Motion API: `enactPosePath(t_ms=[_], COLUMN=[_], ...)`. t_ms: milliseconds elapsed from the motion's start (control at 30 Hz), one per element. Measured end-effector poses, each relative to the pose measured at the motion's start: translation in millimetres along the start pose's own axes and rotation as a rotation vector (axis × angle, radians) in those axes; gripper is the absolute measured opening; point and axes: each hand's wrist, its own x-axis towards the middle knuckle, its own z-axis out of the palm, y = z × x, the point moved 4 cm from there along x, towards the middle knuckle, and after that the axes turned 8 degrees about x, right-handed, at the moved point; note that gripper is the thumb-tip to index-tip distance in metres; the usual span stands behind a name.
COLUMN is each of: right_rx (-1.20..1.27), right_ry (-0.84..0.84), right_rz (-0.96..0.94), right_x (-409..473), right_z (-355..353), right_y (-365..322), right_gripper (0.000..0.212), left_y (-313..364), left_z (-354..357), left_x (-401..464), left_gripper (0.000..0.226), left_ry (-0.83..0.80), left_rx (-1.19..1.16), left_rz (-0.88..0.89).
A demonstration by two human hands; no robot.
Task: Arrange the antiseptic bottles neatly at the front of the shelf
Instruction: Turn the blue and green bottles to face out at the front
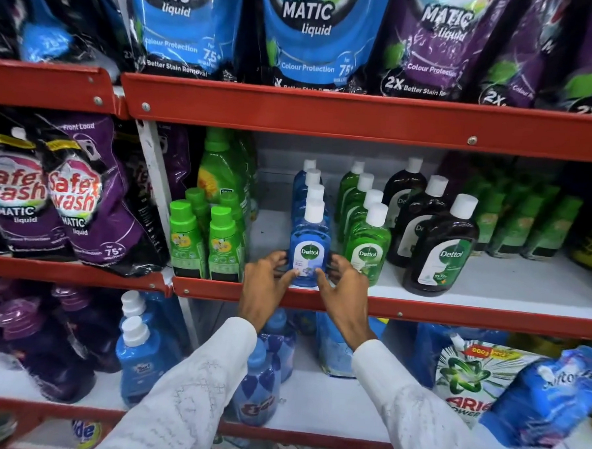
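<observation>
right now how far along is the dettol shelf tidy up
Mostly done, it seems. The green Dettol row and the dark brown Dettol row already stand in file at the shelf lip. In hand: the left hand and right hand flank the front blue Dettol bottle, squaring it. Left: perhaps only letting go.

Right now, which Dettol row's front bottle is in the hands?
The blue row's front bottle, held between left hand and right hand; green and brown fronts stand untouched.

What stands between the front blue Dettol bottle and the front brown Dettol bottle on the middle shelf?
In the head view, the front green Dettol bottle stands between the front blue Dettol bottle and the front brown Dettol bottle.
</observation>
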Motion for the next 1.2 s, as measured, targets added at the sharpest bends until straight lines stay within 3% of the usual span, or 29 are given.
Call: enactPosePath(t_ms=[433,533,600,700,867,1033,1200], right_rx=[0.098,0.126,0.097,0.081,-0.090,-0.101,-0.062], right_ry=[0.023,0.205,0.337,0.383,0.134,0.020,0.033], right_rz=[0.007,-0.053,-0.109,-0.051,0.028,-0.003,-0.014], right_x=[-7,-16,-18,-9,8,18,21], right_z=[-11,-43,-67,-89,-88,-94,-98], right_y=[-1,0,3,13,32,34,42], right_gripper=[0.041,0.013,0.005,0.015,0.045,0.031,0.029], left_y=[-2,6,27,62,79,81,81], left_z=[6,0,7,35,72,85,88], left_x=[-5,-24,-41,-50,-29,-19,-16], left_gripper=[0.046,0.027,0.013,0.017,0.048,0.029,0.023], left_ry=[0.060,0.334,0.428,0.287,0.064,0.015,0.038], left_rx=[-0.046,-0.085,-0.103,-0.120,0.003,0.088,0.044], left_rz=[0.019,0.013,0.063,0.104,-0.011,-0.020,-0.032])
